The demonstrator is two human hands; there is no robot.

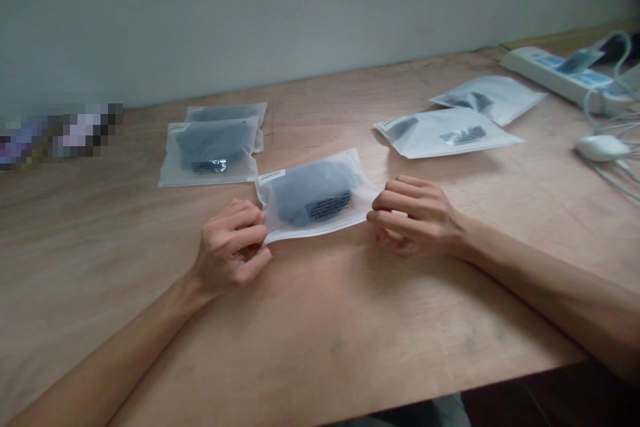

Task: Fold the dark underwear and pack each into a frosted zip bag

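Note:
A frosted plastic bag (320,193) with something dark inside and a black printed label lies at the middle of the wooden table, slightly tilted. My left hand (234,243) pinches its left edge near the lower corner. On the other side, my right hand (415,217) has its fingers closed on the bag's right edge. Just beyond my left hand rests another frosted bag (213,147), partly covering one more bag (227,111) behind it. To the right, a whiter bag (425,137) overlaps a further bag (505,97).
A white power strip (560,73) with a plug stands at the back right, and a white adapter (603,147) with cables lies nearer. Blurred, pixelated items (75,133) sit at the far left. The wall (300,20) borders the table's back edge.

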